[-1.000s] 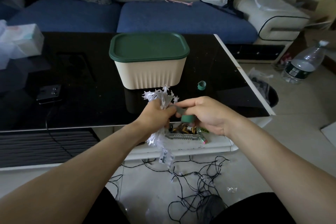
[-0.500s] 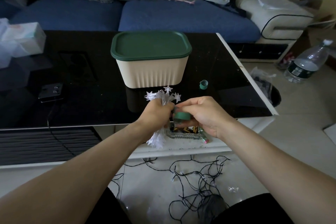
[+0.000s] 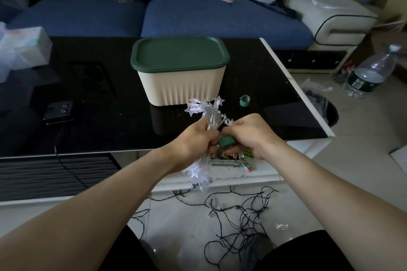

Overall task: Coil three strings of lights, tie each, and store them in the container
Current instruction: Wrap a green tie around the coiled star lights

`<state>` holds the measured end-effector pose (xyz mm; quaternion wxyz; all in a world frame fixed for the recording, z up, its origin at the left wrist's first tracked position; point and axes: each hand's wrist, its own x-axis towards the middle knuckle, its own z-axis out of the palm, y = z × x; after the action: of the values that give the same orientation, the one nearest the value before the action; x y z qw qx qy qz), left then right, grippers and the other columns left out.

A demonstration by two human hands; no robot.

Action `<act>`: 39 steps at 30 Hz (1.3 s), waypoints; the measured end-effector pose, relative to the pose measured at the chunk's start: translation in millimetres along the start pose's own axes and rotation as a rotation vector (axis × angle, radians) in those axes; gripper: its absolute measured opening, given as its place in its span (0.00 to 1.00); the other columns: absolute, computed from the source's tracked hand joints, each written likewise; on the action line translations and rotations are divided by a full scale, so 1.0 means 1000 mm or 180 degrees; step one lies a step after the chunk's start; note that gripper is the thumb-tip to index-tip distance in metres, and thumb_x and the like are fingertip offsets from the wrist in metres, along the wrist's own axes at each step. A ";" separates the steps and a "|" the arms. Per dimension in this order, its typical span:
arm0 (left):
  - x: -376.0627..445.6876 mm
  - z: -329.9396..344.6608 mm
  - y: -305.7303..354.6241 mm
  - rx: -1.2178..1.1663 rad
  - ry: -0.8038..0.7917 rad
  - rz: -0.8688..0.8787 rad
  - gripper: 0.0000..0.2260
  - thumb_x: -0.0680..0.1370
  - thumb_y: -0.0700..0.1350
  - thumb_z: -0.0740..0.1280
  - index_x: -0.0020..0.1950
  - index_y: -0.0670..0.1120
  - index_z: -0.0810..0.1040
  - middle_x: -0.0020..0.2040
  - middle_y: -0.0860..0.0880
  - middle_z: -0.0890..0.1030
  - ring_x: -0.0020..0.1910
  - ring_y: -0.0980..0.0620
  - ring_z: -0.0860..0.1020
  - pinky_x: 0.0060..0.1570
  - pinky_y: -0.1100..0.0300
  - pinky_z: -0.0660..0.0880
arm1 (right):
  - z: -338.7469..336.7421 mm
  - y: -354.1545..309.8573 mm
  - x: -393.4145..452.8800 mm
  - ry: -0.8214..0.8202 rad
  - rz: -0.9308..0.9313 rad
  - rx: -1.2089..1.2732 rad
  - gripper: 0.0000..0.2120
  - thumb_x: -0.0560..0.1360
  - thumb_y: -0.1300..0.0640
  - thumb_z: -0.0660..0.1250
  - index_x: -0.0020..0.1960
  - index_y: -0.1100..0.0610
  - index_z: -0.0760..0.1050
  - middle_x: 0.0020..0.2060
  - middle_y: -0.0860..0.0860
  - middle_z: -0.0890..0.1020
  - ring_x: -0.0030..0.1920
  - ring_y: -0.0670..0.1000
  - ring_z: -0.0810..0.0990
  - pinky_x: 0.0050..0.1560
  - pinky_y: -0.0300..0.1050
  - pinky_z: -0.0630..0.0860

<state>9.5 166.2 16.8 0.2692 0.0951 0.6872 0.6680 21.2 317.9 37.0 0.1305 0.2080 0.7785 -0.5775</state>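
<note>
My left hand (image 3: 196,138) grips a coiled bundle of clear star lights (image 3: 207,110) at its middle; stars stick out above my fist and more hang below it. My right hand (image 3: 248,132) holds a roll of green tape (image 3: 225,142) right against the bundle, fingers curled at the coil. The cream container (image 3: 180,86) with its green lid (image 3: 179,53) on stands on the black table just beyond my hands. A tangled black-wired light string (image 3: 240,209) lies on the floor between my knees.
A second small green tape roll (image 3: 244,101) lies on the black table (image 3: 99,116) right of the container. A glass tray (image 3: 229,159) of small items sits on the lower white shelf. A phone (image 3: 58,111), tissue pack (image 3: 24,50), bottle (image 3: 370,75) and blue sofa (image 3: 198,17) surround.
Both hands stay together at the bundle; my right hand has turned the green tape roll lower and closer against the coil. The view has shifted slightly.
</note>
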 end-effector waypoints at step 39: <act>-0.010 -0.022 0.004 0.0924 -0.0482 -0.0215 0.13 0.81 0.33 0.63 0.61 0.43 0.64 0.34 0.45 0.73 0.28 0.52 0.71 0.30 0.58 0.71 | 0.029 0.007 0.002 -0.1499 0.0826 0.1385 0.14 0.70 0.50 0.75 0.50 0.56 0.77 0.37 0.58 0.76 0.32 0.52 0.74 0.21 0.34 0.62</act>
<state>6.2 142.7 22.6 0.3259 0.1600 0.7571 0.5432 22.0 292.2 21.5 0.3316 0.1892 0.5527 -0.7408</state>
